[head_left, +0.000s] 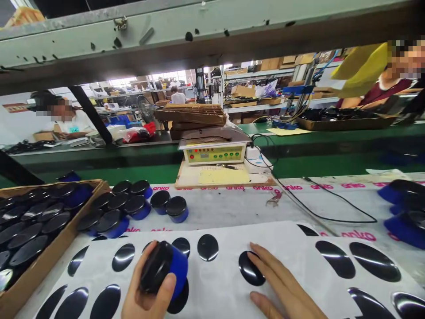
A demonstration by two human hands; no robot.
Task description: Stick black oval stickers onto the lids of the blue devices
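Observation:
My left hand [149,288] is wrapped round a short cylinder [179,268] with a glossy black top and blue side, held tilted above a white sheet [215,292]. My right hand [282,283] has its fingers stretched apart over the sheet. Its fingertips lie at the upper edge of a glossy black oval disc [249,268]; whether they press on it I cannot tell. Several similar discs lie on the sheet, among them a round one [207,247] between my hands. Another disc is partly hidden beneath the held cylinder.
A cardboard box [83,208] full of black-topped pieces stands at the left, with several loose blue-and-black cylinders [177,209] beside it. More pieces [405,212] sit at the right edge. Behind are a control box [214,155], a black cable [332,217] and an overhead beam [212,26]. Co-workers sit beyond.

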